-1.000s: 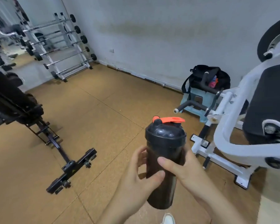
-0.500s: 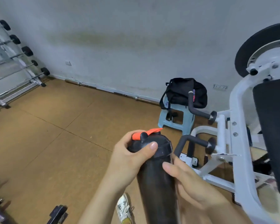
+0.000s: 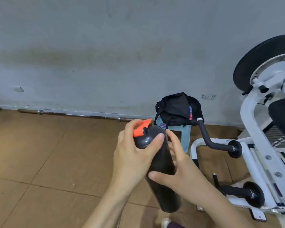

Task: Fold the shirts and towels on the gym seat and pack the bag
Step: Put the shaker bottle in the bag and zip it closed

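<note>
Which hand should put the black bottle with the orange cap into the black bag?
Probably the right hand: it holds the black plastic bottle round its body, on the side nearer the black fabric bag. The left hand only covers the orange-capped lid.

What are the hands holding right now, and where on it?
Both hold the black shaker bottle: left hand wraps the lid end by the orange flip cap; right hand grips mid-body.

Tilted black bottle, black bag on stool
</note>
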